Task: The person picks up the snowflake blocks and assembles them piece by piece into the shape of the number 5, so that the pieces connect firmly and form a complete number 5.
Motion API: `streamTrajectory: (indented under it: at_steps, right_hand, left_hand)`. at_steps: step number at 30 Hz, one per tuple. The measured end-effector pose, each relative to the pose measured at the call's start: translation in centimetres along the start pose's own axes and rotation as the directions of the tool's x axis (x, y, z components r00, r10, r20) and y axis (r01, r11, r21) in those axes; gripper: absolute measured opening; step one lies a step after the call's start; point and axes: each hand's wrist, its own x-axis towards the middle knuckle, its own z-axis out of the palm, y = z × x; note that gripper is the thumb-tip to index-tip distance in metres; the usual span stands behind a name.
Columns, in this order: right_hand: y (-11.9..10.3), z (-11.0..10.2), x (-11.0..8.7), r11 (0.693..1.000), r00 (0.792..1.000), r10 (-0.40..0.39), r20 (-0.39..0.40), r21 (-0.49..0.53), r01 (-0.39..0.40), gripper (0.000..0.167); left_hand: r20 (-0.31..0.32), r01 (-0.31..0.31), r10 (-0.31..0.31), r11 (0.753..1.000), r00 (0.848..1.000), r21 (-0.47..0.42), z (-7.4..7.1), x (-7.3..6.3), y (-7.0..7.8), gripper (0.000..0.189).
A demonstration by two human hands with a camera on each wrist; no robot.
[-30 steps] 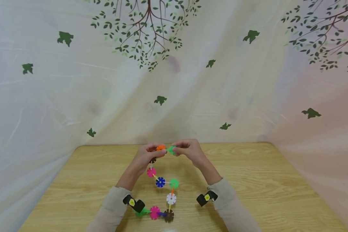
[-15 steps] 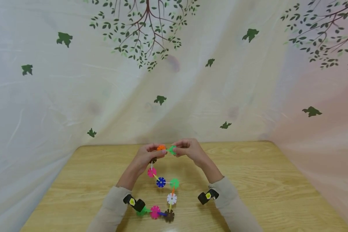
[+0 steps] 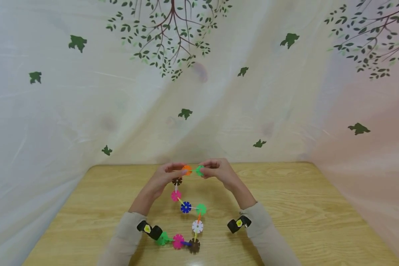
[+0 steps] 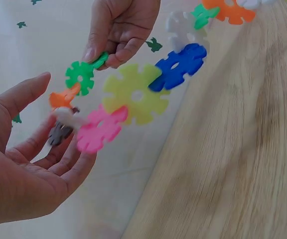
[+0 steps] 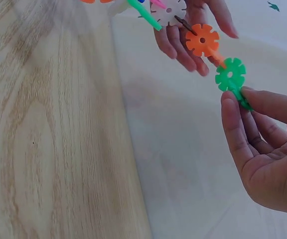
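A chain of notched plastic discs, slotted together edge to edge in many colours, hangs between my hands and trails toward the table's near side. At its end my right hand (image 3: 222, 173) pinches a green disc (image 5: 244, 103) between thumb and fingertips. Another green disc (image 5: 230, 74) and an orange disc (image 5: 202, 40) follow. My left hand (image 4: 39, 169) lies relaxed beside the orange one, its thumb standing off. Its fingers touch the chain near a dark brown disc (image 4: 60, 133) and a pink disc (image 4: 102, 130). A yellow disc (image 4: 136, 93) and blue disc (image 4: 178, 67) come after.
The wooden table (image 3: 286, 207) reaches back to a pale curtain (image 3: 219, 111) printed with branches and birds. The chain's other end, with a green disc (image 3: 162, 239), lies by my left cuff. Black straps with cameras (image 3: 149, 229) sit on both wrists.
My left thumb and fingers have loosened from the orange disc, so more of it shows. The left hand shifted slightly; the right still pinches the green disc.
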Motion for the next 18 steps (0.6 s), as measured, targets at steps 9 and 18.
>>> streamTrajectory:
  at_steps: [9, 18]
  right_hand:
    - [-0.1, -0.6, 0.1, 1.0, 1.0, 0.014, -0.021, -0.019, -0.014, 0.029]
    - [-0.3, -0.2, 0.6, 0.999, 0.999, 0.031, -0.032, -0.033, -0.032, 0.032]
  left_hand:
    - [0.017, -0.038, 0.037, 0.998, 0.999, 0.057, -3.5, -2.1, -1.2, 0.051]
    - [0.196, -0.039, 0.003, 0.983, 0.981, 0.179, -5.1, -4.4, -2.5, 0.048]
